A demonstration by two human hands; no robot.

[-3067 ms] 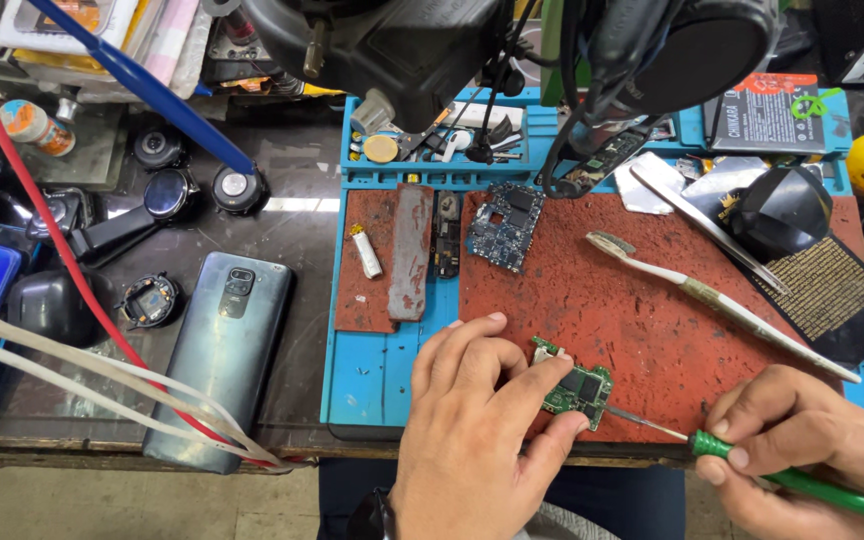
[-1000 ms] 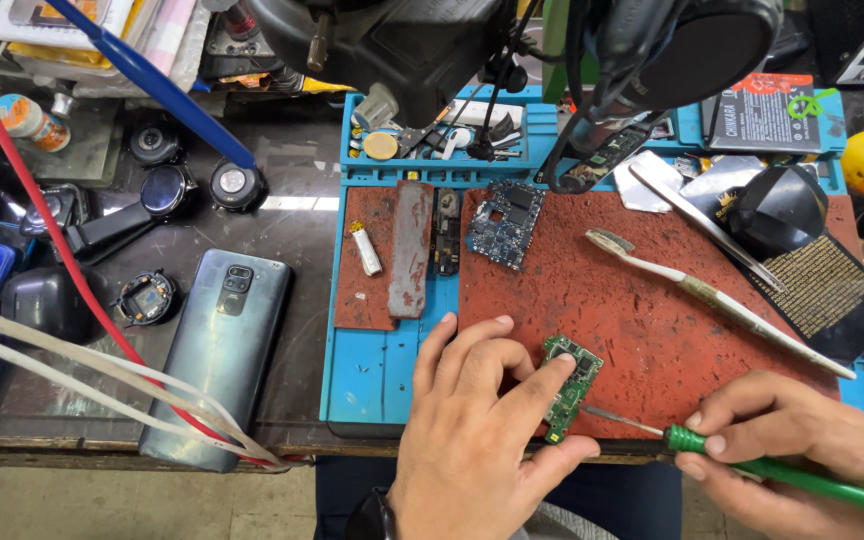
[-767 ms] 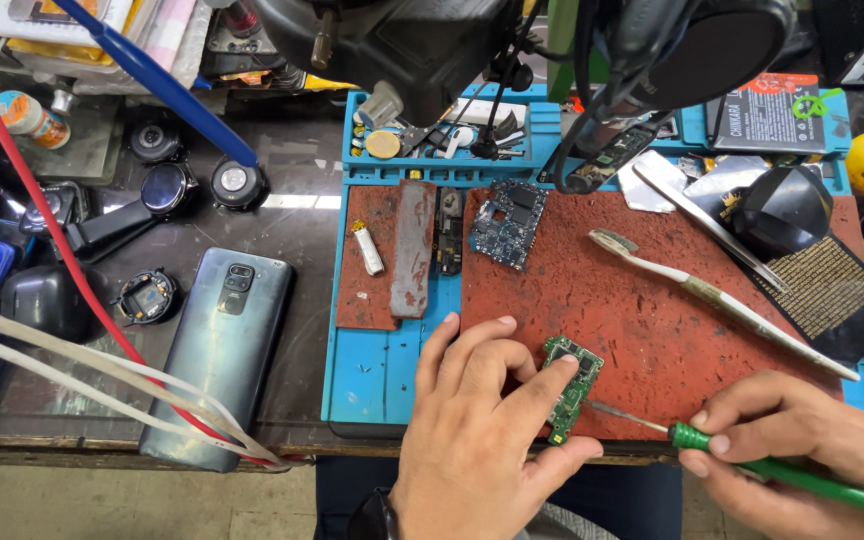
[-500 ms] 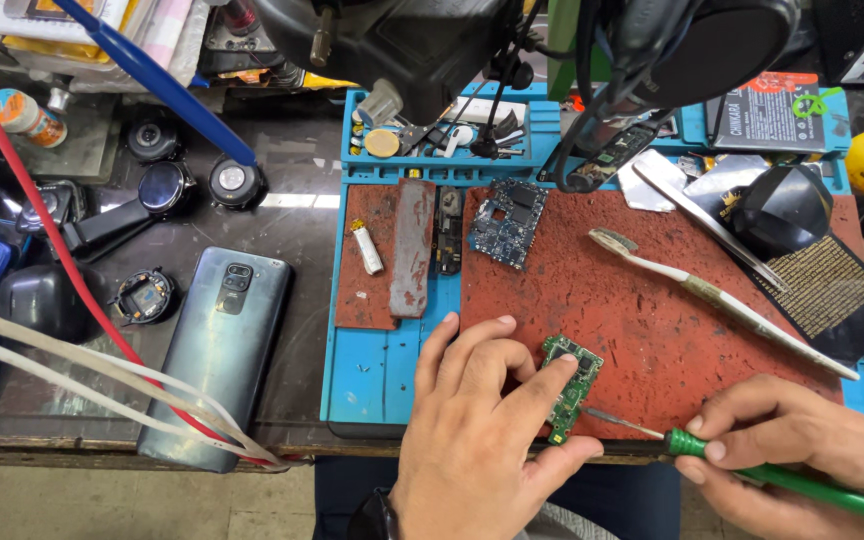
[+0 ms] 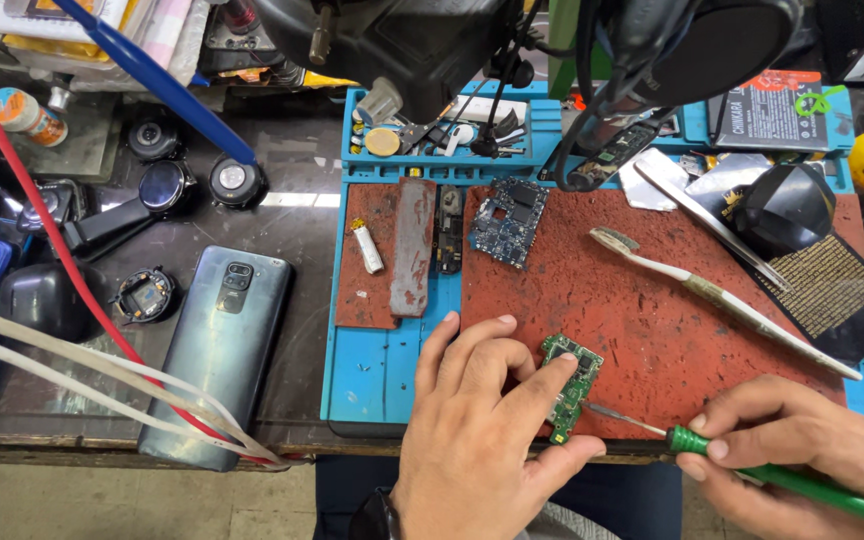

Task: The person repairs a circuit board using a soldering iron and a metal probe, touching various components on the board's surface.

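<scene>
My left hand (image 5: 482,430) pins a small green circuit board (image 5: 572,385) against the red work mat (image 5: 642,310), fingertip and thumb on its edges. My right hand (image 5: 802,465) grips a green-handled screwdriver (image 5: 752,470), whose thin metal tip reaches the board's right edge. A larger dark blue circuit board (image 5: 508,221) lies farther back on the mat. A grey phone (image 5: 218,350) rests back-up to the left of the blue tray (image 5: 382,360).
A worn toothbrush (image 5: 712,295) and metal tweezers (image 5: 712,215) lie on the mat's right side. A black dome-shaped object (image 5: 785,210) and a dark mesh pad (image 5: 837,290) sit at right. Smartwatch bodies (image 5: 167,185) and red and white cables (image 5: 72,330) crowd the left. A microscope head (image 5: 392,40) overhangs the back.
The green board has turned from lying flatter to standing more upright along my left fingers. The screwdriver tip has stayed at its right edge with small shifts.
</scene>
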